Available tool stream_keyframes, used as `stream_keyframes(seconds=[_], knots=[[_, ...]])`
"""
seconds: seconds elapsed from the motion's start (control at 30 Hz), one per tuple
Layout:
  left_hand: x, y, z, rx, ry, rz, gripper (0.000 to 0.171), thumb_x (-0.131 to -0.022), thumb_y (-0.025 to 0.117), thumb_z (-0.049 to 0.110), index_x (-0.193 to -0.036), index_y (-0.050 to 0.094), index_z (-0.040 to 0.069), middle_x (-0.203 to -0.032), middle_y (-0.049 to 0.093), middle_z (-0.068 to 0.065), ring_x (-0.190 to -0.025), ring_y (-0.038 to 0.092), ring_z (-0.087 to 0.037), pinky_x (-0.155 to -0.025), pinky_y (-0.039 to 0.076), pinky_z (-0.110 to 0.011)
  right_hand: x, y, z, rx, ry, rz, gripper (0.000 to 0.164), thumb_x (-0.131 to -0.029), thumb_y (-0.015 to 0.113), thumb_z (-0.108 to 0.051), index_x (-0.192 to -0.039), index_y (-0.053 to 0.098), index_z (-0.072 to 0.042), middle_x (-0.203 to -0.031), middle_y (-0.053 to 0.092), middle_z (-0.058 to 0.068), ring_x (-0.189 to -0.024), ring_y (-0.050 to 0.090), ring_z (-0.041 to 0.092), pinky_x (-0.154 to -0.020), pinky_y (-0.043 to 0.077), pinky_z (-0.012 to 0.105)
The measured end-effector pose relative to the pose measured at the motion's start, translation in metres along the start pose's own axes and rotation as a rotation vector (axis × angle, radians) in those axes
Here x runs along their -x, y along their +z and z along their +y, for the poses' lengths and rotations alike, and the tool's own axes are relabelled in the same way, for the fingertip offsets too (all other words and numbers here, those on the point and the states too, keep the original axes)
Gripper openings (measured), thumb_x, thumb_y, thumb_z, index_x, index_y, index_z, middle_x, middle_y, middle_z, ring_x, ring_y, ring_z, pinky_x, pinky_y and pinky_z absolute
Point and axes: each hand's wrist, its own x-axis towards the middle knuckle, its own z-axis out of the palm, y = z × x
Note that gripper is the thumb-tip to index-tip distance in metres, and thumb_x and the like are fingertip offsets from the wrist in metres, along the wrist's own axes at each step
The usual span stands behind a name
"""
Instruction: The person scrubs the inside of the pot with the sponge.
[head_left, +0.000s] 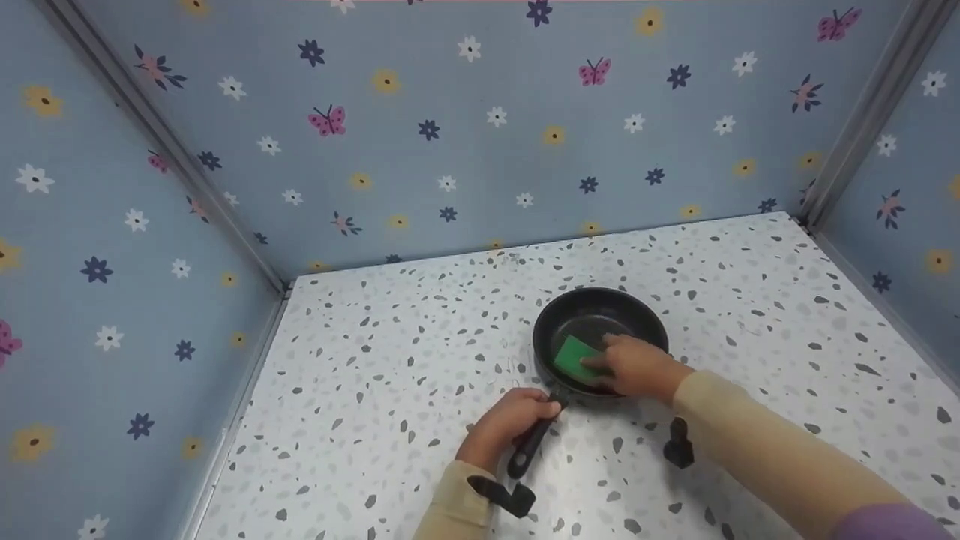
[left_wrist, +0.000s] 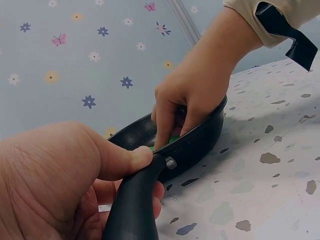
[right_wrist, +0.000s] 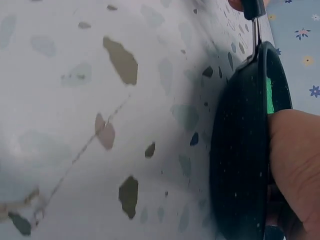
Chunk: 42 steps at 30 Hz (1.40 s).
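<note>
A black frying pan sits on the speckled tabletop, its handle pointing toward me. My left hand grips that handle close to the pan, thumb on top and fingertips underneath in the left wrist view. Inside the pan, my right hand reaches down with bent fingers and holds a green scouring pad against the bottom, on the side near the handle. The right wrist view shows the pan's outer wall and a sliver of the pad; the right fingertips are hidden behind the rim.
The white tabletop with grey flecks carries the pan. Blue flowered panels stand behind it and on both sides, joined by metal corner posts. Dark straps hang from both beige sleeves.
</note>
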Motion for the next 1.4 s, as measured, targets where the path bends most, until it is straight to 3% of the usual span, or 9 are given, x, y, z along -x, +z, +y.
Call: stream_keyframes(seconds=[0.13,0.27,0.37,0.67,0.77,0.97,1.07,1.4], knots=[[0.001,0.000,0.000,-0.006,-0.008,0.003,0.017,-0.093,0.069,0.026,-0.090,0.068,0.009,-0.079,0.067,-0.004,-0.063,0.056,-0.016,-0.058,0.045,-0.027,0.004,-0.003,0.006,-0.007,-0.010,0.003,0.041,-0.093,0.073,-0.031,-0.133,0.067,-0.025,-0.136,0.056,0.032,-0.120,0.059,0.045,-0.103,0.045,0.057],[0.002,0.000,0.000,-0.019,-0.006,0.005,0.017,-0.093,0.069,0.027,-0.092,0.069,0.010,-0.083,0.069,-0.006,-0.065,0.057,-0.016,-0.058,0.045,-0.027,0.007,-0.005,0.010,-0.002,-0.005,0.021,0.040,-0.091,0.075,-0.029,-0.129,0.070,-0.023,-0.120,0.065,0.022,-0.104,0.064,0.035,-0.095,0.051,0.052],[0.002,0.000,0.000,-0.029,-0.001,0.002,0.017,-0.094,0.068,0.028,-0.094,0.069,0.010,-0.084,0.071,-0.007,-0.065,0.057,-0.016,-0.058,0.045,-0.027,0.008,-0.006,0.012,-0.009,0.034,0.021,0.040,-0.089,0.077,-0.028,-0.128,0.070,-0.022,-0.118,0.065,0.019,-0.100,0.065,0.032,-0.094,0.052,0.050],[0.002,0.001,-0.002,-0.011,-0.006,-0.030,0.020,-0.095,0.066,0.030,-0.101,0.070,0.011,-0.088,0.070,-0.006,-0.070,0.058,-0.017,-0.062,0.046,-0.027,0.006,-0.008,0.014,-0.031,0.179,0.024,0.038,-0.091,0.074,-0.023,-0.128,0.069,-0.014,-0.125,0.064,0.025,-0.110,0.064,0.040,-0.097,0.050,0.055],[0.002,0.002,-0.003,0.013,-0.007,-0.032,0.019,-0.095,0.066,0.029,-0.101,0.070,0.011,-0.089,0.069,-0.007,-0.071,0.059,-0.018,-0.063,0.046,-0.028,0.004,-0.008,0.014,-0.009,0.218,0.028,0.036,-0.092,0.072,-0.021,-0.126,0.070,-0.010,-0.118,0.066,0.025,-0.108,0.064,0.041,-0.096,0.051,0.054],[0.003,0.004,-0.006,0.123,-0.018,-0.033,0.016,-0.095,0.066,0.024,-0.098,0.068,0.008,-0.091,0.067,-0.009,-0.074,0.060,-0.020,-0.063,0.047,-0.028,-0.003,-0.004,0.018,0.094,0.228,0.090,0.017,-0.091,0.068,-0.012,-0.102,0.074,0.000,-0.090,0.062,0.019,-0.083,0.062,0.035,-0.080,0.056,0.051],[0.003,0.004,-0.006,0.110,-0.027,-0.038,0.016,-0.095,0.066,0.025,-0.098,0.068,0.010,-0.090,0.067,-0.008,-0.074,0.059,-0.019,-0.062,0.046,-0.028,-0.006,-0.002,0.019,0.101,0.250,0.113,0.011,-0.089,0.067,-0.009,-0.092,0.071,0.000,-0.085,0.059,0.017,-0.078,0.059,0.033,-0.076,0.056,0.051],[0.001,0.001,-0.007,0.084,-0.039,-0.058,0.016,-0.094,0.067,0.028,-0.098,0.068,0.012,-0.090,0.066,-0.007,-0.073,0.058,-0.018,-0.061,0.047,-0.029,-0.018,0.004,0.020,0.037,0.403,0.123,0.028,-0.094,0.063,-0.012,-0.118,0.071,0.000,-0.099,0.059,0.021,-0.094,0.058,0.037,-0.086,0.053,0.052]])
